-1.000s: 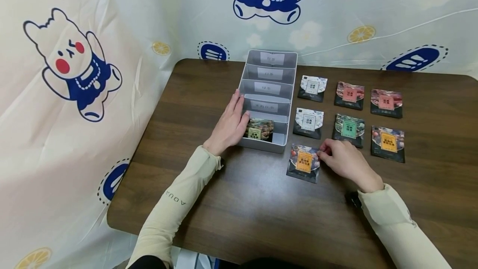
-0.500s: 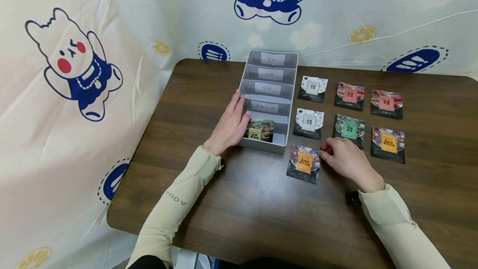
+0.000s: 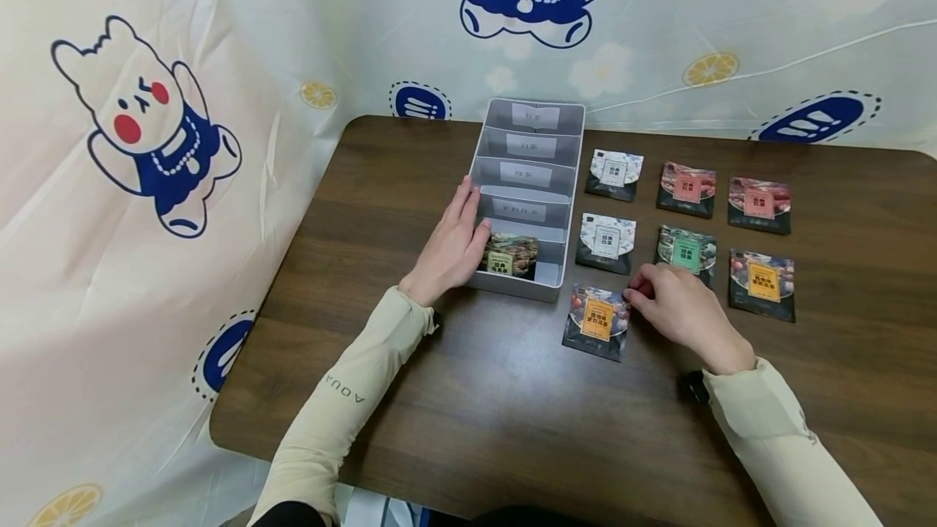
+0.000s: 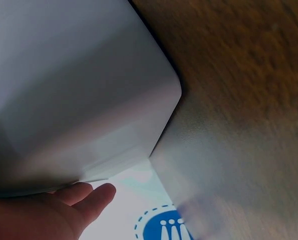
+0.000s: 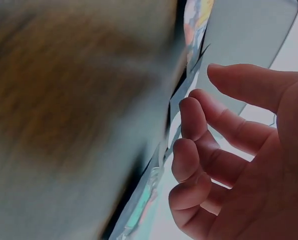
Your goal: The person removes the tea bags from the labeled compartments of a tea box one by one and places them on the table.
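Note:
A grey box (image 3: 512, 289) with labelled compartments stands on the table. My left hand (image 3: 448, 250) rests along its left side, fingers extended, thumb at the rim; the left wrist view shows the box wall (image 4: 88, 90) filling the upper left. A green-label tea bag sachet (image 3: 521, 255) lies in the nearest compartment. My right hand (image 3: 681, 307) hovers low, its fingertips at the right edge of an orange-label tea sachet (image 3: 596, 322). In the right wrist view those fingers (image 5: 191, 117) are loosely bent, the thumb apart, and nothing sits between them.
Right of the box lie two white-label sachets (image 3: 606, 242), two red-label sachets (image 3: 759, 204), a green-label sachet (image 3: 686, 250) partly covered by my right hand, and another orange-label sachet (image 3: 762, 285). A printed curtain (image 3: 410, 15) hangs behind the wooden table (image 3: 468, 421).
My right hand has shifted very slightly up beside the orange-label sachet. The left hand, the box and the sachets stay in place.

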Demonstrator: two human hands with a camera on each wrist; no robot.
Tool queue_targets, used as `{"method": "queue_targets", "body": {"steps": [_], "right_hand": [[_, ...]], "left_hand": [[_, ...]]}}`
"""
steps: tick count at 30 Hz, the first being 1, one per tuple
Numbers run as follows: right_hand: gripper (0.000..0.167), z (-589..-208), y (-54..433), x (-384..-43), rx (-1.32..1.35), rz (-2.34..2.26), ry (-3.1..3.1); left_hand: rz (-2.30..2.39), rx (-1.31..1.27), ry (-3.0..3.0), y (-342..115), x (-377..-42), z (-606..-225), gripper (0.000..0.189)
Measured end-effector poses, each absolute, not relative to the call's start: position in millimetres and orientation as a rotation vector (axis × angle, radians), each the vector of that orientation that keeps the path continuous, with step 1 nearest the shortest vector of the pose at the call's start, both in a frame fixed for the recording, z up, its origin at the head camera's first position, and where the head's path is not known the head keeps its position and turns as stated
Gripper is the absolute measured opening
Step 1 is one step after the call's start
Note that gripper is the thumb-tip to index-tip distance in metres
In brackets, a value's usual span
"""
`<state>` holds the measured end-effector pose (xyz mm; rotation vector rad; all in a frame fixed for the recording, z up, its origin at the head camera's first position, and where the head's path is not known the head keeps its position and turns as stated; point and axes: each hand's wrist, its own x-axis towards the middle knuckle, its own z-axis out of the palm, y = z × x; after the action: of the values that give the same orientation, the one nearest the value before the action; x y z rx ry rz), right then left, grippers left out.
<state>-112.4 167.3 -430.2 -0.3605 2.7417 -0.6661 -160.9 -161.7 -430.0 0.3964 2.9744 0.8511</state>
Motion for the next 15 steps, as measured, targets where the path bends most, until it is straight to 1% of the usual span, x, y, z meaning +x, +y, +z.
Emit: {"method": "queue_targets", "body": {"steps": [8, 15], "right_hand": [[0.018, -419, 157, -114, -0.389, -0.748, 2.824], [0.014, -405, 132, -118, -0.472, -0.893, 2.973]], "left_hand": [[0.853, 0.398, 2.976, -162, -161, -431, 0.06], [0.845, 0.394, 2.971, -162, -161, -431, 0.064]]}}
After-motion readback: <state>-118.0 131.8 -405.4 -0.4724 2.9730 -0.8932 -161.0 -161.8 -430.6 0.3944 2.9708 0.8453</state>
